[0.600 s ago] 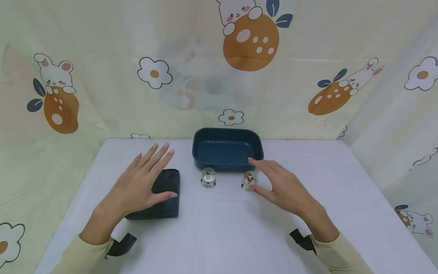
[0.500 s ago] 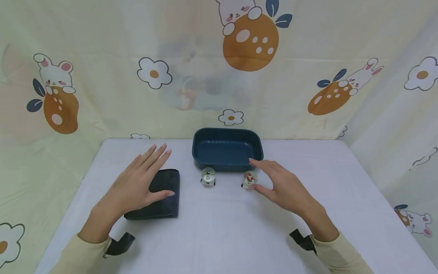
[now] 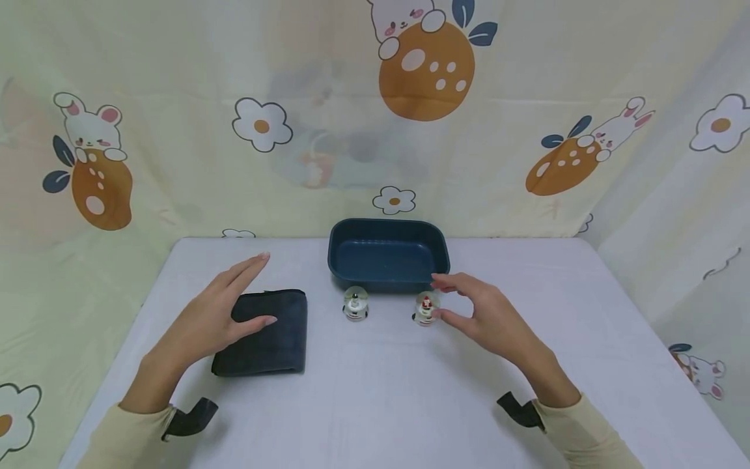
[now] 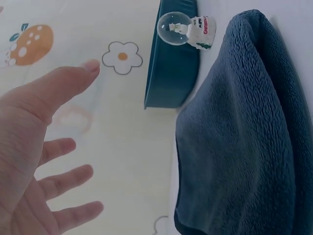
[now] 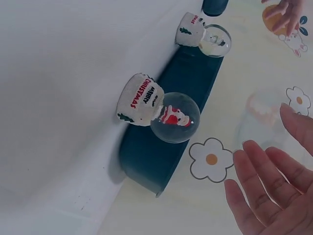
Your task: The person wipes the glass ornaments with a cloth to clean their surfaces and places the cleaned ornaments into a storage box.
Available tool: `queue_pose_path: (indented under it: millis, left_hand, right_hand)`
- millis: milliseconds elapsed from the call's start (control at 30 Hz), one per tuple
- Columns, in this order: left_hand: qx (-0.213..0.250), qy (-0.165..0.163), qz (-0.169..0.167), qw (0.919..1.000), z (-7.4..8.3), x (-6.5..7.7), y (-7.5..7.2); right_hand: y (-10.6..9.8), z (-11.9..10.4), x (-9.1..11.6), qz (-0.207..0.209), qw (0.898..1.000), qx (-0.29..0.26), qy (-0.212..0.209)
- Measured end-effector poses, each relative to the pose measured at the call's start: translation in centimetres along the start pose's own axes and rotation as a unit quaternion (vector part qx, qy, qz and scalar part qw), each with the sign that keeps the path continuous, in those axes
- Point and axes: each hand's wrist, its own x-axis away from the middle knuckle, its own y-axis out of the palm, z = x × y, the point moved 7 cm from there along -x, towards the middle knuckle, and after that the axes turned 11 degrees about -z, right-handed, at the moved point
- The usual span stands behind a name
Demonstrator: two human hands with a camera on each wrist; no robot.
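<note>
One blue dish (image 3: 387, 254) is lying lengthwise from nine to three o'clock. One folded towel (image 3: 281, 348) is lying at its eight. The left hand (image 3: 213, 312) and right hand (image 3: 495, 319) are hovering, thumbs set wide, gripping nothing. One snowman globe (image 3: 355, 305) and one Santa globe (image 3: 424, 309) are standing upright at the dish's seven and five, the latter nine o'clock from the right hand.

Left hand (image 4: 22, 147) with fingers spread, folded blue towel (image 4: 239, 137), snow globe (image 4: 188, 30) beside blue container (image 4: 170, 81)
</note>
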Motion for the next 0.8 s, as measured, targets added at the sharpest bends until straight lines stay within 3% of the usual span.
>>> queue_pose_path:
  millis: [467, 800]
  left_hand:
    - [0.128, -0.039, -0.003, 0.991, -3.0, 0.8, 0.8]
    - [0.159, -0.07, 0.007, 0.9847, -4.6, 1.6, 1.3]
  right_hand:
    - [0.5, 1.9, -0.4, 0.003, 0.998, -0.061, 0.019]
    - [1.1, 3.2, -0.4, -0.016, 0.994, -0.092, 0.065]
